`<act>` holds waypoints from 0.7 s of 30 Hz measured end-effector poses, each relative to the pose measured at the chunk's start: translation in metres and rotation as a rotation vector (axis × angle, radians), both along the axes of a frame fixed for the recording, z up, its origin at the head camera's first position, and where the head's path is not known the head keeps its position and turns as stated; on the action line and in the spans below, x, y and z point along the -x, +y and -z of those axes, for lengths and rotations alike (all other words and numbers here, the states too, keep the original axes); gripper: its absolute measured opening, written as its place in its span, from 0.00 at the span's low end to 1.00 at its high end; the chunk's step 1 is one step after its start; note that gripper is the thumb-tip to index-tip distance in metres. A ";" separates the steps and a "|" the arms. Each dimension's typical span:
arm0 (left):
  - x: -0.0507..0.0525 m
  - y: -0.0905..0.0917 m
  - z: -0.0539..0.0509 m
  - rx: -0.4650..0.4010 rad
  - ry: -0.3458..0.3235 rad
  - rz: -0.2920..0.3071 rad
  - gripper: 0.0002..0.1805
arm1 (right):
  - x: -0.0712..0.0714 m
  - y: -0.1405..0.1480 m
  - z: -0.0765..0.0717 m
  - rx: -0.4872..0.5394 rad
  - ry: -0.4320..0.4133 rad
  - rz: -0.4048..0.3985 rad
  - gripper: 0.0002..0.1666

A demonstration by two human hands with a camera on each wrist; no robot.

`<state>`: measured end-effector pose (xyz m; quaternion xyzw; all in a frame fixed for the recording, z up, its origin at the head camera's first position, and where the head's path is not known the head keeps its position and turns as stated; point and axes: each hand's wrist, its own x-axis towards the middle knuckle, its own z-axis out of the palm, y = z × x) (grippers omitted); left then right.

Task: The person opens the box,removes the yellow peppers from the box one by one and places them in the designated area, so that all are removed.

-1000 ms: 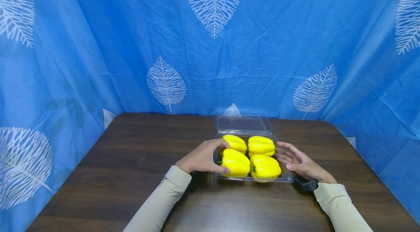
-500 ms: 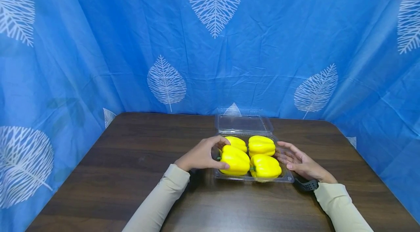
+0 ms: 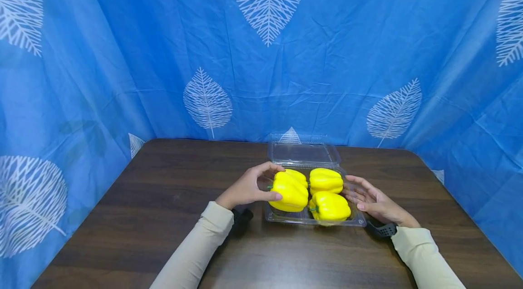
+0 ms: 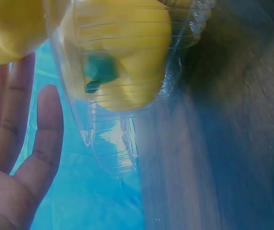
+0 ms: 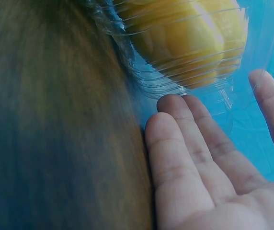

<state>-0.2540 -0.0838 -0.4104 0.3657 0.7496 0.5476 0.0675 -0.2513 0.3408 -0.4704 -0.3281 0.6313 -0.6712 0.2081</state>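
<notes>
My left hand (image 3: 249,187) grips a yellow bell pepper (image 3: 290,194) between thumb and fingers, lifted over the left side of a clear plastic clamshell container (image 3: 282,219). In the left wrist view the held bell pepper (image 4: 15,31) stands above the container's wall, only partly in frame. Behind it a back-left pepper (image 3: 301,176) is mostly hidden. Two more yellow peppers, the back-right pepper (image 3: 326,180) and the front-right pepper (image 3: 331,208), lie inside on the right. My right hand (image 3: 380,205) is beside the container's right wall, its fingers extended and at or very near the plastic.
The container's hinged lid (image 3: 304,155) is laid back toward the curtain. A dark wooden table (image 3: 184,175) lies under everything. A blue curtain (image 3: 327,53) with white leaf prints hangs behind the table and at its sides.
My left hand has raised the front-left bell pepper and shifted it slightly back and left, now covering more of the back-left pepper. The right hand has stayed in place.
</notes>
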 end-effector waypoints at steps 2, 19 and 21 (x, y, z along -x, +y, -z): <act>0.001 -0.001 0.000 -0.026 -0.002 0.003 0.35 | 0.000 0.000 0.000 -0.003 -0.004 0.005 0.38; 0.010 -0.017 0.009 -0.292 -0.153 -0.115 0.38 | -0.001 -0.001 -0.001 -0.032 -0.004 0.038 0.38; 0.011 -0.019 0.010 -0.310 -0.172 -0.140 0.38 | -0.001 0.000 -0.001 -0.034 0.002 0.037 0.38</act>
